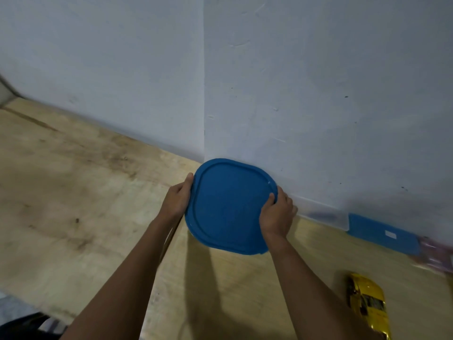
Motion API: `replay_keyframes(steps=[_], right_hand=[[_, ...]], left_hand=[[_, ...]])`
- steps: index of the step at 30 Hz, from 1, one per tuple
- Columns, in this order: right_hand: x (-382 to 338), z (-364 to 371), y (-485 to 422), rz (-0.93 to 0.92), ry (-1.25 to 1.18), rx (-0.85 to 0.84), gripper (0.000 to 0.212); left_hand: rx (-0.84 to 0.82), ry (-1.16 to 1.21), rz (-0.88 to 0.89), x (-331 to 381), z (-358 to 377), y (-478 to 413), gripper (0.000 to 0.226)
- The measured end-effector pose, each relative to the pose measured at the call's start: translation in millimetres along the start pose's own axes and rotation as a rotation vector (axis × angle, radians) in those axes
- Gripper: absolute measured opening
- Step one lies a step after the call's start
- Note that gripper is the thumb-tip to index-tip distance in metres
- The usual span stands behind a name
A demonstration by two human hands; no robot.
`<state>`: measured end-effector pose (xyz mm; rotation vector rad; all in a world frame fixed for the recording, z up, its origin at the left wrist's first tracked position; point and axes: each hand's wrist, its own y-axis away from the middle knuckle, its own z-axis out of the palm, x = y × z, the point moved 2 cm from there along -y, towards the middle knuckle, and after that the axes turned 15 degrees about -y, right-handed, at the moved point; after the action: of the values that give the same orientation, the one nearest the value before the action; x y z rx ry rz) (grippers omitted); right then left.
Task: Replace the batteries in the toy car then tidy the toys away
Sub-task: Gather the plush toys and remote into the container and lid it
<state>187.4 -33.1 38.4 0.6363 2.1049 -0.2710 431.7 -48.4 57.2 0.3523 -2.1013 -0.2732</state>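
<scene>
We note one head view, looking down and fwd.

1. The blue rounded-square plastic lid [228, 207] is held by both hands, approx. centre of view. It sits close to the grey-white wall [294, 69], where two wall panels meet. Its top face is toward the camera, slightly tilted. A raised rim line runs round it.

2. The left hand [176, 202] grips the lid's left edge. The thumb lies along the rim; the fingers are hidden beneath the lid.

3. The right hand [278, 214] grips the lid's right edge. The thumb presses on the top face and the fingers curl round the rim.

4. The yellow toy car [367, 303] rests on the pale wooden surface [73, 192] at lower right, well apart from the lid and from both hands. Its body is glossy. It is partly cut by the frame edge and blurred, so we cannot tell the battery cover's condition.

5. Whether a container sits under the lid: cannot tell. A faint clear edge shows below the lid's left side, nothing more.

6. At right, along the wall: a clear plastic box [323, 217], blurred, and just beside it a flat blue piece with a white label [382, 233].

7. The surface shows dark stains and scuffs on its left part.
</scene>
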Motion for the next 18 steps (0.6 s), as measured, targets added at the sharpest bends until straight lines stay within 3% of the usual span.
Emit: replay_keyframes(steps=[4, 6, 9, 11, 13, 14, 16, 18], right_hand=[[6, -5, -6, 0.017, -0.138, -0.028, 0.038], [11, -13, -8, 0.013, -0.233, -0.047, 0.039], [17, -29, -14, -0.019, -0.329, -0.053, 0.039], [16, -40, -18, -0.016, -0.344, -0.063, 0.040], [14, -48, -22, -0.005, -0.360, -0.076, 0.041], [13, -51, -23, 0.002, -0.370, -0.085, 0.041], [13, -56, -24, 0.009, -0.385, -0.100, 0.041], [12, -59, -25, 0.018, -0.395, -0.110, 0.042]], left_hand=[[-0.018, 0.025, 0.084, 10, 2, 4, 0.054], [0.153, -0.020, 0.150, 8, 4, 4, 0.046], [0.338, -0.248, 0.473, 9, 10, 7, 0.023], [0.144, -0.350, 0.574, 15, 22, 11, 0.019], [-0.188, -0.455, 0.497, 26, 36, 18, 0.010], [-0.324, -0.528, 0.463, 30, 43, 22, 0.016], [-0.427, -0.619, 0.430, 35, 54, 28, 0.005], [-0.406, -0.603, 0.395, 36, 59, 28, 0.012]])
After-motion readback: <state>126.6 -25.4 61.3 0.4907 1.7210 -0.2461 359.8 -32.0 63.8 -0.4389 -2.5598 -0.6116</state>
